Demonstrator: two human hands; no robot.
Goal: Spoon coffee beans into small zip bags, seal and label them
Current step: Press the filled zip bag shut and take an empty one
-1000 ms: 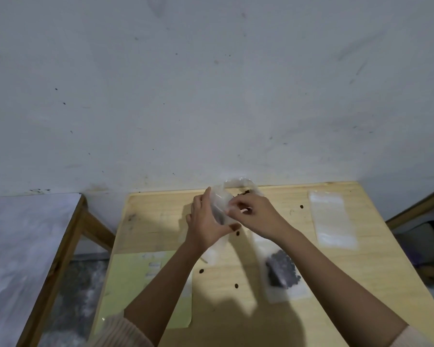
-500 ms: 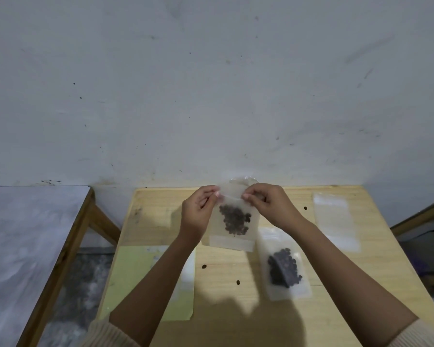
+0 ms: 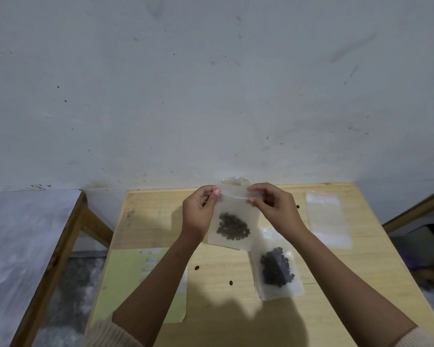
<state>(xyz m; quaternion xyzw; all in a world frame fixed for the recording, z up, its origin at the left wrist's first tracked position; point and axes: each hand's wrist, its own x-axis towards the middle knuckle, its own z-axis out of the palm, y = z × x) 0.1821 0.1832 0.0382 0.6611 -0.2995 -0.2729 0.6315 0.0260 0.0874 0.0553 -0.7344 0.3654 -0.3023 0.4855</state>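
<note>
A small clear zip bag (image 3: pixel 233 221) with a clump of dark coffee beans hangs upright above the wooden table (image 3: pixel 361 284). My left hand (image 3: pixel 198 214) pinches its top left corner and my right hand (image 3: pixel 273 209) pinches its top right corner along the zip strip. A second bag of beans (image 3: pixel 276 271) lies flat on the table below my right wrist. A clear container (image 3: pixel 236 181) is mostly hidden behind the held bag, at the table's far edge.
An empty clear zip bag (image 3: pixel 327 219) lies flat at the right. A pale green sheet with writing (image 3: pixel 133 279) lies at the front left under my left arm. Loose beans (image 3: pixel 231 282) dot the table. A grey-topped table (image 3: pixel 23 246) stands to the left.
The bag was bunched between my hands near the container a second ago; it now hangs flat and upright, with both hands pinching its top edge and spread apart.
</note>
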